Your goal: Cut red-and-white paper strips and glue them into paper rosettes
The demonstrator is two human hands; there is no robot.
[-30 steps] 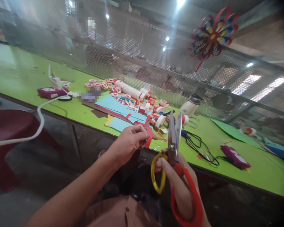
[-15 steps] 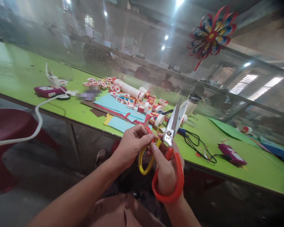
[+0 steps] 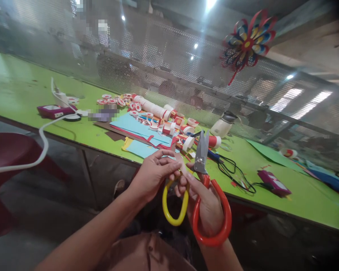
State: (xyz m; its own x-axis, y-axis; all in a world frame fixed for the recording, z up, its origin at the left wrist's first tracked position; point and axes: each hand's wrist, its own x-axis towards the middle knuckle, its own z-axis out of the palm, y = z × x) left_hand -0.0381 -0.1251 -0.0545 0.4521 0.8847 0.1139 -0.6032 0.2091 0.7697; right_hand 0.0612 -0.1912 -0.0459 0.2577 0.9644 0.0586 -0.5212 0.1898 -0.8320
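My right hand (image 3: pixel 207 207) has the scissors (image 3: pixel 202 152) hooked over it. Their red handle loop circles the base of my thumb, and a yellow loop (image 3: pixel 164 203), apparently the other handle, hangs below my fingers. The blades point up, slightly parted. Between both hands is a narrow pale paper strip (image 3: pixel 183 165). My left hand (image 3: pixel 155 173) pinches its near end with thumb and fingers, while my right thumb and fingertips press on its lower part. Both hands are held in front of the green table's (image 3: pixel 98 137) near edge.
Light blue paper sheets (image 3: pixel 130 126), red-and-white paper rolls (image 3: pixel 151 107) and several small discs (image 3: pixel 112 101) lie beyond my hands. A cream jug (image 3: pixel 222 126) stands behind. Purple power boxes (image 3: pixel 274 183) with cables sit at both sides. A dark red stool (image 3: pixel 12 148) is at left.
The scissors have turned more upright and their blades have drawn closer together. The loops have swung down and right. The strip between my fingers showed red before and shows pale now.
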